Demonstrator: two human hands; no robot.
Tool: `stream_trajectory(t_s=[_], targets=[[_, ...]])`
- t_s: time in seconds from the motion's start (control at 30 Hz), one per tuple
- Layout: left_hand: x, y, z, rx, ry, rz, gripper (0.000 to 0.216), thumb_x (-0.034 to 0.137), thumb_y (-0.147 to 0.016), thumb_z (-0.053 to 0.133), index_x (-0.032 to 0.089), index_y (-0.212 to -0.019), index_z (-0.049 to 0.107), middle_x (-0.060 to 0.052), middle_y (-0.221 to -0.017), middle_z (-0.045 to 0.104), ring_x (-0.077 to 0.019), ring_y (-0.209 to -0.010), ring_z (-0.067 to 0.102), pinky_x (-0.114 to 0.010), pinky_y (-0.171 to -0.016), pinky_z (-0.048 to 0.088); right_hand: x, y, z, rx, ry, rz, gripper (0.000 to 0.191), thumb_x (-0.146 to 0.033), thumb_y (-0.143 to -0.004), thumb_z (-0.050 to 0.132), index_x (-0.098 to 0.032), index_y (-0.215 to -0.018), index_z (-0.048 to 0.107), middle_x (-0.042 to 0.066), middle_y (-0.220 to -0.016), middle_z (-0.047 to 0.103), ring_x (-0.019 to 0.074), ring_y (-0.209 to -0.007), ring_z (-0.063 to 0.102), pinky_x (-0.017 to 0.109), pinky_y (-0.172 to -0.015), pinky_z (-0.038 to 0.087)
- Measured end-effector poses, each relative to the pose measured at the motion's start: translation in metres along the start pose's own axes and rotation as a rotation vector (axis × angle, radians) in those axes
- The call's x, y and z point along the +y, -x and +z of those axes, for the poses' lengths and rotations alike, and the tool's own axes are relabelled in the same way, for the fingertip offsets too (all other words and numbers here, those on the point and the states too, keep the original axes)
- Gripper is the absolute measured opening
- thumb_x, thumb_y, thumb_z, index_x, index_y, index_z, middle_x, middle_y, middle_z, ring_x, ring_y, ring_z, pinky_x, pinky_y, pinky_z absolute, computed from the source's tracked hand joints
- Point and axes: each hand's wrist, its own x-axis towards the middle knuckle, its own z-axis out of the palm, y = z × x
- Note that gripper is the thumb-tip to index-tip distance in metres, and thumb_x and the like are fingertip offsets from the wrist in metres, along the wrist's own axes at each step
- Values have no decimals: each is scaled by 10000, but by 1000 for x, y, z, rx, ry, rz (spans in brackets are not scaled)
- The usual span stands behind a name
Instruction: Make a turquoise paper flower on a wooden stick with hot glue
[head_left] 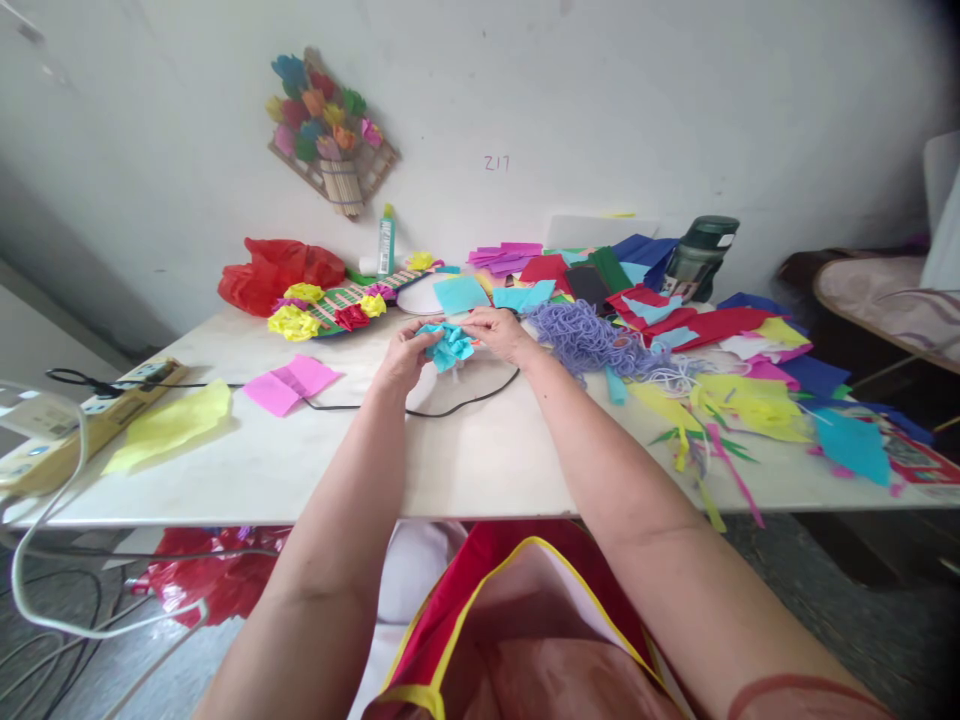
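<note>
Both of my hands meet over the middle of the white table (450, 470), pinching a crumpled light-blue paper flower (452, 346). My left hand (403, 356) grips its left side with fingers closed. My right hand (496, 332) pinches its upper right edge. A black cable (465, 404) curves on the table just below the hands. A flat light-blue paper piece (459, 294) lies just beyond them.
Pink paper (290, 384) and yellow paper (171, 424) lie at left near a power strip (82, 420). Purple yarn (585, 340) and heaps of coloured paper scraps (750, 400) cover the right. A glue bottle (385, 242), a red bag (274, 270) and a flower-decorated craft (337, 308) stand at the back.
</note>
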Motion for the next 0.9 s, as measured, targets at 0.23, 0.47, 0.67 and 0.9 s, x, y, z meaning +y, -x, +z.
stream_trajectory(t_s=[0.23, 0.47, 0.67, 0.9], targets=[[-2, -2, -1, 34, 13, 54, 415, 294, -492, 844, 177, -854, 678, 21, -691, 675, -114, -572, 607, -229, -544, 466, -1, -1, 3, 8, -30, 29, 265, -342, -876, 614, -150, -913, 793, 52, -804, 690, 146, -773, 600, 275, -741, 468], [-5, -2, 2, 35, 70, 25, 345, 278, -515, 812, 170, -813, 674, 8, -682, 666, -125, -562, 596, -247, -536, 480, 3, -1, 6, 33, -59, 26, 219, -318, -859, 633, -174, -884, 796, 38, -792, 696, 143, -772, 602, 275, -745, 473], [-3, -1, 2, 44, 128, -93, 252, 229, -580, 745, 173, -809, 656, -17, -709, 664, -162, -624, 618, -301, -591, 537, 1, 0, 8, 24, -77, 3, 227, -341, -867, 637, -177, -885, 793, 52, -845, 715, 148, -803, 624, 279, -756, 491], [-1, -6, -5, 97, 185, -323, 193, 225, -588, 675, 173, -773, 656, -52, -683, 672, -173, -557, 607, -329, -572, 542, 3, -1, 11, 5, -39, -29, 216, -342, -872, 650, -187, -907, 797, 61, -864, 725, 150, -805, 644, 285, -758, 509]])
